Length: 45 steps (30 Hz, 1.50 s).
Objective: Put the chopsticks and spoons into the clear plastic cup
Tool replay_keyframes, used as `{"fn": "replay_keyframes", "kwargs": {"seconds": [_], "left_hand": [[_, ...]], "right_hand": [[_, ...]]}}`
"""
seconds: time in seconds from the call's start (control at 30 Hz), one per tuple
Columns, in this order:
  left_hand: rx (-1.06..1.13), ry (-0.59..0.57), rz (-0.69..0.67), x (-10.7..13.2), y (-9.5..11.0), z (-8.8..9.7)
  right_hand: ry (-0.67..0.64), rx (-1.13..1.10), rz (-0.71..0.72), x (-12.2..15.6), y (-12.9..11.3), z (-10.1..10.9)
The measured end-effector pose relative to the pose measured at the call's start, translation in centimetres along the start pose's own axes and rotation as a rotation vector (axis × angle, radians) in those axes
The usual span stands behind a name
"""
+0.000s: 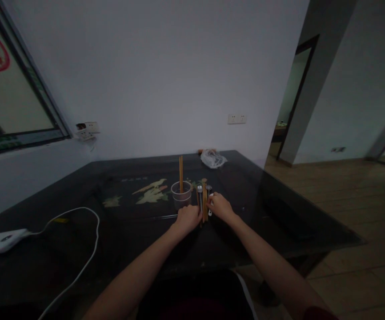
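A row of utensils lies on the dark table between my two hands. It includes several wooden chopsticks (205, 200), a metal spoon (199, 189) near its left side and a second metal spoon (209, 188) near its right. My left hand (189, 216) is closed at the row's left edge, its fingertips partly hidden. From the other side, my right hand (221, 206) pinches at the chopsticks, with a white handle end (210, 213) just below its fingers. Behind my left hand stands a clear plastic cup (181, 198) with a pair of chopsticks (181, 173) upright in it.
A crumpled clear plastic bag (213, 158) rests at the table's back edge by the wall. On the left, a white power strip (2, 242) trails a white cable (97, 231) towards the front. The glossy table (262, 191) bears a painted bird pattern.
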<state>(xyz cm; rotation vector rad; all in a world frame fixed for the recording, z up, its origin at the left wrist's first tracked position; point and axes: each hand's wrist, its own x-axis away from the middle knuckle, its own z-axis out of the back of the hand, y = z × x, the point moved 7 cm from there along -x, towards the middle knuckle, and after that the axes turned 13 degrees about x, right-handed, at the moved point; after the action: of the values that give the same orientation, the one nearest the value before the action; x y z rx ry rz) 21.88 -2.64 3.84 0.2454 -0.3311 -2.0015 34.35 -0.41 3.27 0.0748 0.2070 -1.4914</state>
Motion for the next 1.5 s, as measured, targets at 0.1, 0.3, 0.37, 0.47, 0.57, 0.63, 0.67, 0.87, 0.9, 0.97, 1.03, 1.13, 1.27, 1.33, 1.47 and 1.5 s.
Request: {"fn": "replay_keyframes", "kwargs": {"seconds": [0.1, 0.3, 0.37, 0.47, 0.57, 0.63, 0.67, 0.87, 0.9, 0.97, 1.03, 1.13, 1.27, 1.33, 1.47, 1.5], "left_hand": [[-0.018, 0.006, 0.018, 0.2, -0.2, 0.1], [-0.027, 0.018, 0.029, 0.3, -0.4, 0.0], [-0.032, 0.018, 0.018, 0.2, -0.3, -0.1], [-0.038, 0.008, 0.024, 0.2, -0.3, -0.3], [-0.049, 0.005, 0.049, 0.2, -0.4, -0.3], [-0.057, 0.002, 0.059, 0.2, -0.5, -0.3], [-0.059, 0.001, 0.060, 0.2, -0.5, -0.3], [-0.032, -0.003, 0.056, 0.0, -0.6, 0.0], [-0.028, -0.001, 0.059, 0.0, -0.7, 0.0], [-0.017, 0.002, 0.066, -0.1, -0.9, 0.0], [-0.006, 0.003, 0.064, -0.2, -1.0, 0.0], [-0.003, 0.009, 0.055, -0.1, -0.9, 0.0], [-0.021, 0.031, 0.062, 0.0, -0.7, 0.5], [-0.019, 0.037, 0.059, 0.1, -0.5, 0.6], [-0.005, 0.031, 0.039, 0.2, -0.1, 0.7], [-0.003, 0.028, 0.037, 0.1, -0.1, 0.6]], "right_hand": [[-0.020, 0.018, -0.009, 0.1, 0.0, -0.2], [-0.024, 0.090, -0.004, 0.4, -0.6, 0.1], [-0.015, 0.104, -0.008, 0.6, -0.8, 0.3], [-0.016, 0.105, -0.012, 0.7, -0.9, 0.4], [-0.020, 0.104, -0.008, 0.8, -0.9, 0.3], [-0.016, 0.103, -0.004, 0.8, -0.9, 0.3], [-0.014, 0.104, -0.004, 0.8, -0.9, 0.3], [-0.015, 0.113, -0.010, 0.7, -0.8, 0.1], [-0.019, 0.110, -0.011, 0.6, -0.8, 0.0], [-0.025, 0.105, -0.014, 0.6, -0.7, -0.1], [-0.023, 0.106, -0.010, 0.6, -0.6, -0.1], [-0.010, 0.117, -0.007, 0.6, -0.7, 0.0], [-0.024, 0.099, -0.010, 0.7, -0.7, 0.1], [-0.034, 0.087, -0.011, 0.7, -0.7, 0.2], [-0.049, 0.087, -0.022, 0.6, -0.5, 0.4], [-0.052, 0.090, -0.024, 0.6, -0.5, 0.4]]}}
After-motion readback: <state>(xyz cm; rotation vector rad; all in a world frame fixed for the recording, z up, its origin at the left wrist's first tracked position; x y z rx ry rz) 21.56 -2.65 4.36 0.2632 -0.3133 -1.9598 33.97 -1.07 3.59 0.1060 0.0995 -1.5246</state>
